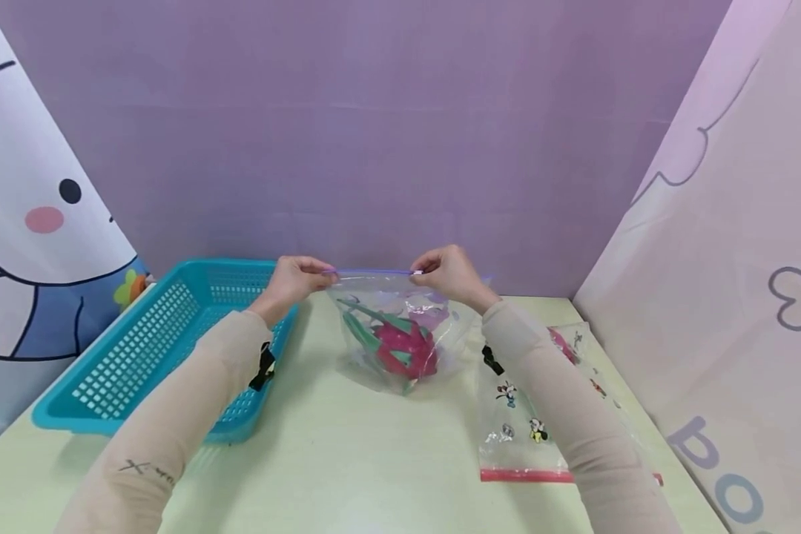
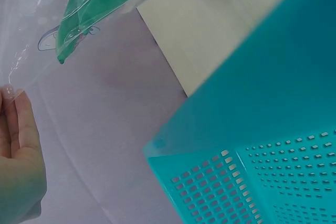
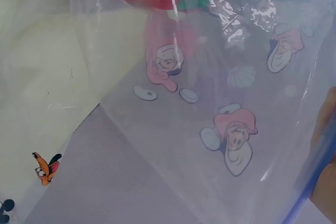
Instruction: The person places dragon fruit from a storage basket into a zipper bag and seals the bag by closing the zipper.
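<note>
A clear zip bag [image 1: 337,367] with a purple zip strip [image 1: 374,271] hangs between my two hands, its lower end close over the table. Inside it is a pink dragon fruit [image 1: 407,348] with long green leaves. My left hand [image 1: 298,279] pinches the left end of the strip between thumb and fingers; in the left wrist view, that hand [image 2: 21,156] is at the bag's corner. Toward the strip's right part, my right hand [image 1: 452,274] pinches at a small white slider [image 1: 417,273]. Cartoon figures [image 3: 236,137] are printed on the bag.
On the left stands a turquoise perforated basket [image 1: 153,334], near my left forearm. Another clear bag [image 1: 507,452] with a red zip strip and cartoon prints lies under my right forearm, something pink inside it. A purple backdrop [image 1: 374,148] rises behind the pale table [image 1: 347,475].
</note>
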